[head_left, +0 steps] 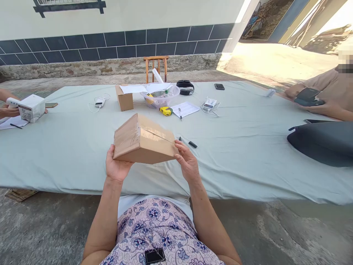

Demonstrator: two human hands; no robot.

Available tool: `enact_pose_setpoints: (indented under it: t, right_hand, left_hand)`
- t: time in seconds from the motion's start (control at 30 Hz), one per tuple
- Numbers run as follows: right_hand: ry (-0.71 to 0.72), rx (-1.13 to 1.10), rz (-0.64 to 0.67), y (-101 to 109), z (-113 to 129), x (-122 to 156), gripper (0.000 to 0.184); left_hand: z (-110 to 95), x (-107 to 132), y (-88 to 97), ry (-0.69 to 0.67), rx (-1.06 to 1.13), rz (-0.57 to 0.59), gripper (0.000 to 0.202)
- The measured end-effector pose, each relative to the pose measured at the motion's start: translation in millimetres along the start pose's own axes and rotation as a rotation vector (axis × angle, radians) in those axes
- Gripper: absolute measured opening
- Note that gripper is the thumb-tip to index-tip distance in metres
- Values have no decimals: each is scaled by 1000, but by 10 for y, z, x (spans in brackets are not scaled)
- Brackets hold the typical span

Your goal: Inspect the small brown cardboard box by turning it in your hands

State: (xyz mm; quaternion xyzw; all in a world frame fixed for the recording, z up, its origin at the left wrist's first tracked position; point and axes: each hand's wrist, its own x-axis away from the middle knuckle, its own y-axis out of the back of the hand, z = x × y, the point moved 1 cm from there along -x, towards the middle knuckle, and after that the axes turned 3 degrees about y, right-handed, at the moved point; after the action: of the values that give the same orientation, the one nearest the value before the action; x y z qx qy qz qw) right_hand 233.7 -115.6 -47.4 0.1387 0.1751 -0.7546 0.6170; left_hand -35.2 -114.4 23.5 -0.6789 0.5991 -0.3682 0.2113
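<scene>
A brown cardboard box (154, 141), its seam covered with clear tape, is held up in front of me over the near part of the table. My left hand (118, 165) supports its lower left corner, the palm underneath and the thumb along the side. At the right end, my right hand (188, 160) grips the edge between thumb and fingers. The box is tilted, with its taped face turned upward. Just beyond my right hand, a black marker cap or short pen (193, 144) lies on the cloth, and another small dark piece (180, 139) is beside it.
The table has a pale green cloth (248, 147). Farther back are a smaller cardboard box (125, 99), a clear plastic basin (161, 99), a yellow tape measure (166, 111), paper (187, 109) and a black bag (325, 143). People sit at both ends, one holding a white box (32, 108).
</scene>
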Motion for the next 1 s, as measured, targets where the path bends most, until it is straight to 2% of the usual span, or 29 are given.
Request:
enact_pose_setpoints:
  t: [0.33,0.53,0.63,0.8,1.0]
  right_hand:
    - [150,-63,-34,116,297,11,43]
    - [168,2,-56,132,402,32,41]
    - [161,-7,-97,128,394,32,40]
    - [167,-57,-152,100,390,33,40]
    - [58,-102,-267,93,440,17,44]
  left_hand:
    - [41,-20,-26,211,34,24,39]
    - [97,-3,-70,274,33,42,42]
    - [118,-9,-67,209,8,31,43]
    - [144,-22,-32,-114,-145,-96,54]
    - [225,-54,35,-314,-459,-56,76]
